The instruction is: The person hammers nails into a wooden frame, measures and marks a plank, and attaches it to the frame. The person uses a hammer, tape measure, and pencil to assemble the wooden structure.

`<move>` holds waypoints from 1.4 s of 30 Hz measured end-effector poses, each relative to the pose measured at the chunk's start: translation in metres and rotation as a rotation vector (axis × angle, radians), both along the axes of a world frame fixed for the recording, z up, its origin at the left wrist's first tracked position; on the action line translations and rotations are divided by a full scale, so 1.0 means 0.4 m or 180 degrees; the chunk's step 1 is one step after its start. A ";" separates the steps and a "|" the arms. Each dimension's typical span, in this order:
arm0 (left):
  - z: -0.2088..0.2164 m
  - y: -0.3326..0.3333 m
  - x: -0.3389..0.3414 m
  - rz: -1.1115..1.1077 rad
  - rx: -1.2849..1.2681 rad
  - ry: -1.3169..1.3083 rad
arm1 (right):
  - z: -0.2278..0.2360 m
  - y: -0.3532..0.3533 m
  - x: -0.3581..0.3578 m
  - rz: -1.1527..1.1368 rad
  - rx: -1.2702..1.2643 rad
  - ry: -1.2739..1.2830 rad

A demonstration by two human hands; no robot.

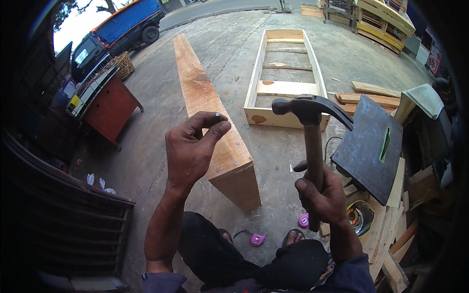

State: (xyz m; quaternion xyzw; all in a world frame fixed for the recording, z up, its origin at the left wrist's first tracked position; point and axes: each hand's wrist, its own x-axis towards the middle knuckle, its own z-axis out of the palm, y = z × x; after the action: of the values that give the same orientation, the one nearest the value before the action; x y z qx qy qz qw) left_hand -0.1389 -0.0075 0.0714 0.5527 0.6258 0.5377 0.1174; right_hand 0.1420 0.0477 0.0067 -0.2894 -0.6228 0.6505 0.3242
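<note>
A long wooden piece (200, 83) with a deep side lies in front of me and runs away from my feet. Several nail heads (236, 163) show near its close end. Over that end, my left hand (188, 146) pinches a nail (218, 115) between thumb and forefinger, head upward. The fingers hide the nail's tip, so I cannot tell whether it touches the wood. My right hand (322, 193) is wrapped round the wooden handle of a claw hammer (312, 115). The hammer is raised upright to the right of the wood, its striking face toward the left.
A wooden frame with cross slats (251, 93) lies beyond, on the concrete floor. At right stand a slotted dark table saw (369, 146), stacked planks (373, 100) and offcuts. Pink tape measures (257, 239) lie by my feet. A red-sided cart (113, 105) and a truck (117, 34) stand left.
</note>
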 end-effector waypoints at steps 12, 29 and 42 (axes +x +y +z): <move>-0.110 0.020 -0.051 0.0231 -0.0382 -0.0274 | 0.117 0.042 -0.032 0.0131 0.2100 -0.1583; -0.105 -0.007 -0.053 0.0202 -0.0186 -0.0161 | 0.278 0.047 -0.101 0.0146 0.3086 -0.1359; -0.108 -0.011 -0.058 0.0292 -0.0364 0.0058 | 0.300 0.015 -0.124 0.0627 0.2894 -0.2720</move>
State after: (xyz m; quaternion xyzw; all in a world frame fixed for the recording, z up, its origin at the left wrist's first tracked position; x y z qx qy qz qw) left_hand -0.1621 -0.0118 0.0283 0.5206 0.6812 0.5009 0.1183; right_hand 0.0926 0.0538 0.1266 -0.2982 -0.9353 0.1747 0.0760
